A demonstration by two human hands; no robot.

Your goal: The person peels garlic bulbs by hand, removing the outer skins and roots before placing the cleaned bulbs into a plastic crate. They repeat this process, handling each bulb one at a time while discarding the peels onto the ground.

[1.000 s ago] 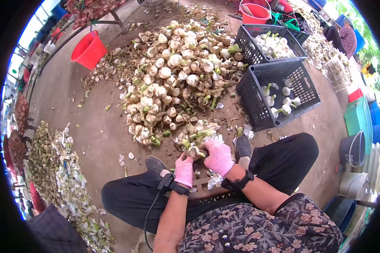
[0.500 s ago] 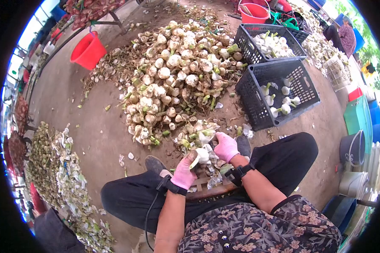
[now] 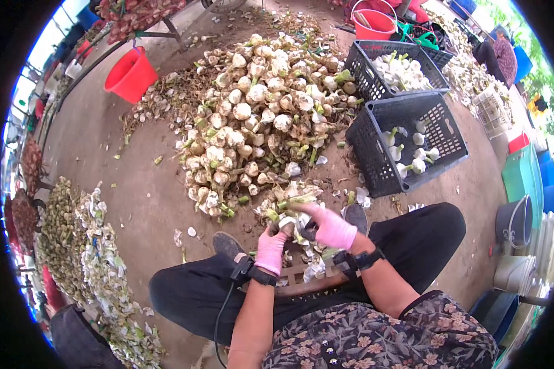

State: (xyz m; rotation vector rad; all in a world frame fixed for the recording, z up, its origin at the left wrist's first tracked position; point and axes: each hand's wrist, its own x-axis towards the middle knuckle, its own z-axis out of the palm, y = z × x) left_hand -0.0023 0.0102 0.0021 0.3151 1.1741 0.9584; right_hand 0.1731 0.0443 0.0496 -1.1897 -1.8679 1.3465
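Both my hands wear pink gloves with dark fingertips and meet low in front of me. My left hand (image 3: pixel 270 249) is closed around a white garlic bulb (image 3: pixel 286 222), which its fingers partly cover. From the right, my right hand (image 3: pixel 333 229) reaches to the same bulb, forefinger stretched over the top and thumb below, gripping its outer side. Loose papery skin shows between the fingers, partly hidden. Just beyond lies a big heap of untrimmed garlic (image 3: pixel 252 117) with stems and roots. Peeled skins (image 3: pixel 314 269) lie under my hands.
A black crate (image 3: pixel 406 144) holding several cleaned bulbs stands right of the heap. Behind it, another crate (image 3: pixel 363 74) is fuller. Red buckets stand at left (image 3: pixel 131 75) and at back (image 3: pixel 374 24). Garlic waste (image 3: pixel 98 258) is strewn at left. A person (image 3: pixel 505 58) sits far right.
My right hand has moved in to the left, its forefinger now stretched over the bulb. The bulb, more exposed before, is now largely covered by my fingers. The view has shifted slightly.
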